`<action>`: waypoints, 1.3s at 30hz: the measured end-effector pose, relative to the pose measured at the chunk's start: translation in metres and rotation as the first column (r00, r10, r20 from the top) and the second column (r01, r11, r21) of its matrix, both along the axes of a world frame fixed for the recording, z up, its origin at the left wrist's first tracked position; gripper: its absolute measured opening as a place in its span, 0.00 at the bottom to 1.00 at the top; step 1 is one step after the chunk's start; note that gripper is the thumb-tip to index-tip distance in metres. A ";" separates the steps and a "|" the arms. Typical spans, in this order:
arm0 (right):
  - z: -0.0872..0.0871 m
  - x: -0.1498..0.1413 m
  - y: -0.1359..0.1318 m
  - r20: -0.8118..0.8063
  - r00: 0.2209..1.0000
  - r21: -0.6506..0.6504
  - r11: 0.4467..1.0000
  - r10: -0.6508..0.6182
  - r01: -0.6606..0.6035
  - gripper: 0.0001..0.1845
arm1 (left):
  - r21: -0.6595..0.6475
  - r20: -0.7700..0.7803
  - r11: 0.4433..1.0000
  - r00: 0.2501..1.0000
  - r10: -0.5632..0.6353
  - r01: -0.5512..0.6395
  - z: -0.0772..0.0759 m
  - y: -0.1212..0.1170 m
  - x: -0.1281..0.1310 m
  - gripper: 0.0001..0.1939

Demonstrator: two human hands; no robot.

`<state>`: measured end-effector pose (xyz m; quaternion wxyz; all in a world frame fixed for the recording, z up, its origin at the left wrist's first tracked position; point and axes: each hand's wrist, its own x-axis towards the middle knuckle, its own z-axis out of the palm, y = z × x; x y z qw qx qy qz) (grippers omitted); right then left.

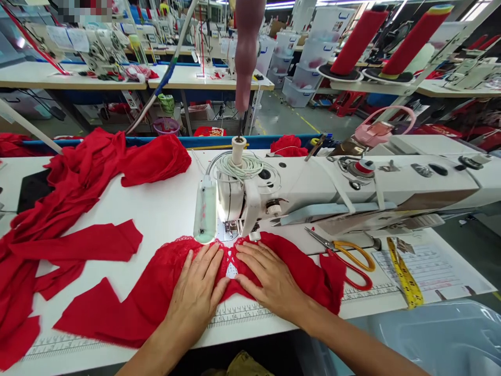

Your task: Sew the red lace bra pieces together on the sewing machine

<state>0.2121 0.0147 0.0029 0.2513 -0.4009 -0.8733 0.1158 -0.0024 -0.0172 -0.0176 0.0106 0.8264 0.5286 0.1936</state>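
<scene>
A red lace bra piece (136,308) lies spread across the front of the white sewing table, with a small lattice opening at its middle. On the left of that opening my left hand (199,282) rests flat, fingers stretched out over the lace. My right hand (268,274) lies flat on the right side, fingers apart, thumb near the opening. Just beyond my fingertips is the needle and presser foot area of a white sewing machine (305,183). A pale green plate (205,211) hangs at its left end and partly hides the fabric edge.
Red fabric strips (82,172) are heaped at the left. To the right lie scissors (352,258) with orange and red handles, a yellow measuring tape (405,274) and a written paper sheet (438,266). A blue-grey plastic bin (442,334) stands at the lower right. Red thread cones (360,39) stand behind.
</scene>
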 end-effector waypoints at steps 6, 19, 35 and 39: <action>0.000 0.001 0.002 0.015 1.000 -0.022 1.000 0.017 -0.016 0.18 | 0.078 -0.008 0.997 1.000 -0.007 0.007 0.000 0.000 0.000 0.26; -0.001 0.002 0.005 0.002 1.000 -0.060 0.998 -0.020 0.020 0.17 | 0.080 -0.010 0.997 1.000 -0.018 0.019 -0.005 0.000 -0.004 0.27; -0.003 0.003 0.005 -0.030 0.999 -0.081 0.996 -0.030 0.027 0.18 | 0.057 0.003 0.996 0.998 -0.067 0.067 0.004 0.003 -0.004 0.15; -0.004 0.004 0.004 -0.043 0.999 -0.101 0.994 -0.032 0.028 0.20 | 0.046 0.002 0.996 0.997 -0.081 0.081 0.007 0.004 -0.004 0.16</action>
